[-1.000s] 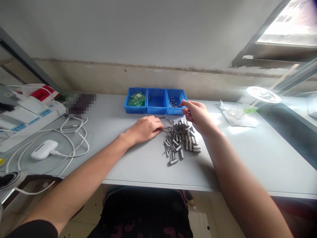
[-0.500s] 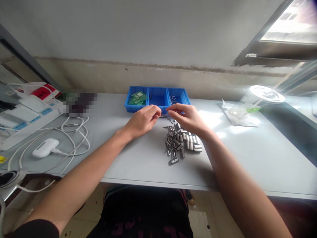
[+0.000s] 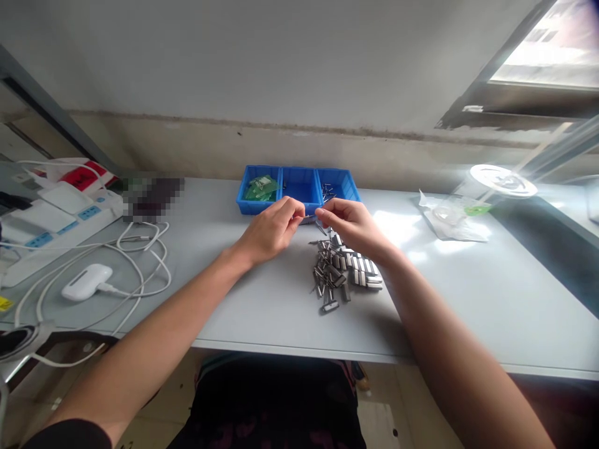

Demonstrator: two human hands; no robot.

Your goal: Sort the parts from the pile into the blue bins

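Observation:
My left hand (image 3: pixel 270 229) and my right hand (image 3: pixel 352 224) meet above the grey table (image 3: pixel 468 299), just in front of the blue bins. Both pinch a small thin metal part (image 3: pixel 309 217) between their fingertips. Below and to the right of the hands lies a pile of small metal pieces (image 3: pixel 344 269), pins mixed with short silver blocks. Behind the hands stand three joined blue bins (image 3: pixel 299 188): the left one holds green parts (image 3: pixel 261 186), the middle one looks bare, the right one holds a few metal pins (image 3: pixel 327 188).
At the left are a white power strip (image 3: pixel 56 215), coiled white cables (image 3: pixel 140 255) and a white charger case (image 3: pixel 87 281). A crumpled clear plastic bag (image 3: pixel 452 218) and a round white lid (image 3: pixel 503 179) lie at the right, near a window ledge.
My right hand came back from the right-hand bin to the left. My left hand rose from the table. Both now meet, pinching a small part between them.

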